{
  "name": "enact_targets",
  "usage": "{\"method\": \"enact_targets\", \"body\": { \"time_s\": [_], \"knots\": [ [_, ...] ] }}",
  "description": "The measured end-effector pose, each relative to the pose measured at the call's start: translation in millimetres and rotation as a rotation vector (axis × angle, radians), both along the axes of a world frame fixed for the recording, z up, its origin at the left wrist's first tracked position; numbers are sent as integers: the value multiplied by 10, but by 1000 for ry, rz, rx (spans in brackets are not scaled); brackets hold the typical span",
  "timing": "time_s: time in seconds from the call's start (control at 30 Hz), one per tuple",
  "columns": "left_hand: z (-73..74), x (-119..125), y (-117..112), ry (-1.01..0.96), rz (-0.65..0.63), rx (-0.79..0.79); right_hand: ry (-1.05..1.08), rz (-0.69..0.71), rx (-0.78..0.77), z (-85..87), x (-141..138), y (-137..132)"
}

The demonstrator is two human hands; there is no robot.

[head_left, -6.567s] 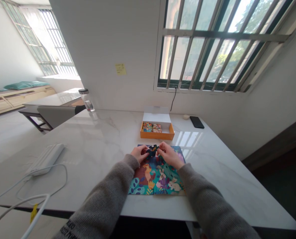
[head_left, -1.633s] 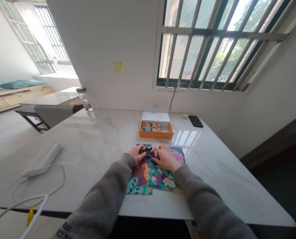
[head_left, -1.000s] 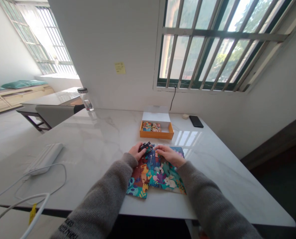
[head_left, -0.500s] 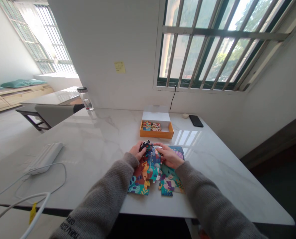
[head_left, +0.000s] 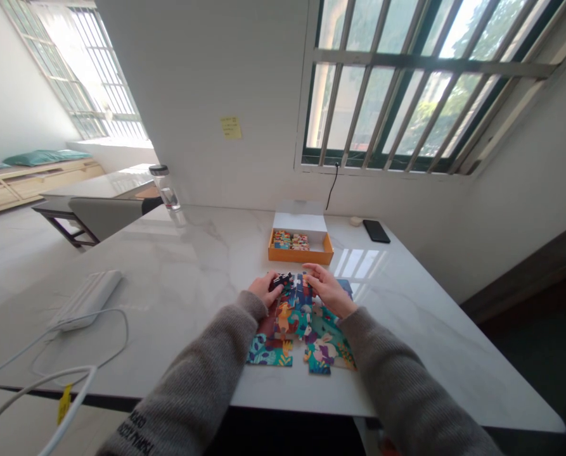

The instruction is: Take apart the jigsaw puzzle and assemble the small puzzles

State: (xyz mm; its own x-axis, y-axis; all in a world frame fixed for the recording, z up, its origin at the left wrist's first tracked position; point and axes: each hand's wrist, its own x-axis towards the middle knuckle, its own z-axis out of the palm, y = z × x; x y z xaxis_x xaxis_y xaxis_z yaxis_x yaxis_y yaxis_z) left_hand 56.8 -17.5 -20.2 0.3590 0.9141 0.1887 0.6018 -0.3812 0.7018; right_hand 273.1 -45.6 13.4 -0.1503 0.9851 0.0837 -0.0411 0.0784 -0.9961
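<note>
A glossy white surface with faint grey marbling fills the middle and lower frame, with bright streaks of reflected light right of centre. A colourful jigsaw puzzle lies on it at lower centre, its bottom edge broken by a gap, and an orange box with its white lid raised sits just above. A clear bottle stands upright at upper left, a long white block and pale cable lie at left, and a black phone rests right of centre beside a small, pale round object.
</note>
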Motion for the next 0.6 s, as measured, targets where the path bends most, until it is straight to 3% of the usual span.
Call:
{"method": "enact_targets", "body": {
  "time_s": [0.27, 0.43, 0.5, 0.6],
  "knots": [
    [160, -23, -16, -275, 57, -83, -77, -3, 35, 93, 138, 11],
    [307, -6, -90, -495, -184, -207, 25, -75, 19, 81, 149, 36],
    [321, 44, -151, -437, -264, -141, 33, -86, 23, 85, 127, 33],
    [313, 131, -243, -322, -280, -71, 91, -75, -9, 119, 85, -2]
  ]
}}
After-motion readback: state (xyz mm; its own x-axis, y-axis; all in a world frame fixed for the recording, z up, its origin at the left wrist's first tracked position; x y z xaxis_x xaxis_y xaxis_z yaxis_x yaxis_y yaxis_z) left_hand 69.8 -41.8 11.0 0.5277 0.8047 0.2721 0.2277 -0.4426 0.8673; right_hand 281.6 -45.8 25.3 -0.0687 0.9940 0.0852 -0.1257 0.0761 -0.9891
